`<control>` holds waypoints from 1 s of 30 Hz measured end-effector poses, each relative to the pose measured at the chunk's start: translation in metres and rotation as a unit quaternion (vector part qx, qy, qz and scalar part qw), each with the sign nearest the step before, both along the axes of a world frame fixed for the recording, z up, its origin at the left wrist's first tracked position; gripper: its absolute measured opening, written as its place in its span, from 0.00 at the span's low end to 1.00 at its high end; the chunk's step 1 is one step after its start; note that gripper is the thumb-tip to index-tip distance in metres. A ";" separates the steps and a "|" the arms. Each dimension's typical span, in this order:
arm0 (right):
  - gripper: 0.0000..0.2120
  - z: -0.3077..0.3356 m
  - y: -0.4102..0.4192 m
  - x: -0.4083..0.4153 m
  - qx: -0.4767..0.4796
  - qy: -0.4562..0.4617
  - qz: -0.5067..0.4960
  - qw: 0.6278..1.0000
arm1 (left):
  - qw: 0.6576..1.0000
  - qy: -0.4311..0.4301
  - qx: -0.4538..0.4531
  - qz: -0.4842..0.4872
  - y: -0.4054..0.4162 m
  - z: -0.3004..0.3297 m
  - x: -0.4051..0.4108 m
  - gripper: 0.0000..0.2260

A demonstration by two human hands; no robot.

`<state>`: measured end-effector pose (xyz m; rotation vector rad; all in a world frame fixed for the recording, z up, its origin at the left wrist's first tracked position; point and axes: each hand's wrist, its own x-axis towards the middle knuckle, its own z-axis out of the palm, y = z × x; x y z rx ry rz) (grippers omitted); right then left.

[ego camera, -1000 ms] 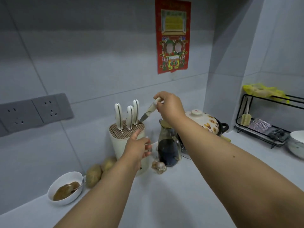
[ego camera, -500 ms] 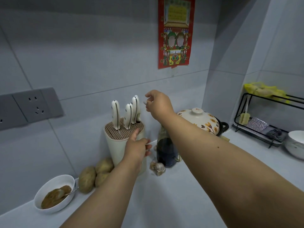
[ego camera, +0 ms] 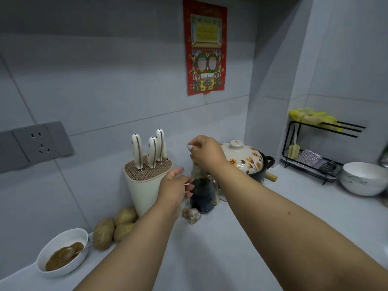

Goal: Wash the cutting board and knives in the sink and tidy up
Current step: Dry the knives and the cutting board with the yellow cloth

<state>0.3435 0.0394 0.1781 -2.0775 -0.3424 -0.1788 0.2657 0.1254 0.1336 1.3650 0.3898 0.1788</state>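
We have just slotted the last white-handled knife into the cream knife block; our right hand and left hand, both empty with fingers loosely curled, have drawn back. Tidying seems nearly finished.

Both forearms are bare; no sleeves, rings or watch show.

Glossy knife handles, matt knife block, seemingly ceramic pot.

Both hands (left, right) reach forward, empty.
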 end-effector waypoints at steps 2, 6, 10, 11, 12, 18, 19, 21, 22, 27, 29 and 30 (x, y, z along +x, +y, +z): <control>0.07 0.000 -0.024 -0.010 0.019 0.003 -0.020 1.000 | 1.000 -0.001 0.008 -0.018 -0.017 0.005 -0.004 0.13; 0.05 -0.002 -0.067 -0.026 0.055 0.015 -0.055 0.997 | 0.998 -0.009 0.019 -0.061 -0.053 0.011 -0.009 0.05; 0.08 -0.007 -0.119 -0.044 0.087 0.032 -0.096 0.991 | 0.994 -0.003 0.031 -0.103 -0.098 0.008 -0.007 0.05; 0.08 -0.008 -0.134 -0.050 0.099 0.037 -0.105 0.989 | 0.993 -0.002 0.029 -0.117 -0.111 0.009 -0.007 0.05; 0.08 -0.010 -0.151 -0.056 0.112 0.041 -0.120 0.986 | 0.990 0.001 0.029 -0.135 -0.128 0.009 -0.008 0.05; 0.08 -0.030 -0.248 -0.093 0.166 0.054 -0.206 0.963 | 0.970 0.012 0.044 -0.237 -0.215 0.003 -0.015 0.06; 0.07 -0.033 -0.264 -0.101 0.177 0.057 -0.220 0.958 | 0.967 0.016 0.047 -0.251 -0.230 0.001 -0.017 0.06; 0.06 -0.041 -0.297 -0.116 0.195 0.065 -0.246 0.947 | 0.959 0.024 0.050 -0.277 -0.259 -0.002 -0.022 0.07; 0.06 -0.046 -0.314 -0.123 0.203 0.067 -0.262 0.941 | 0.955 0.028 0.054 -0.291 -0.274 -0.004 -0.025 0.07; 0.09 -0.075 -0.398 -0.165 0.268 0.077 -0.363 0.889 | 0.928 0.038 0.104 -0.356 -0.347 -0.010 -0.037 0.05; 0.09 -0.093 -0.432 -0.185 0.288 0.085 -0.408 0.862 | 0.914 0.036 0.136 -0.380 -0.378 -0.015 -0.042 0.04; 0.09 -0.103 -0.448 -0.194 0.289 0.093 -0.428 0.851 | 0.906 0.034 0.157 -0.391 -0.392 -0.020 -0.044 0.05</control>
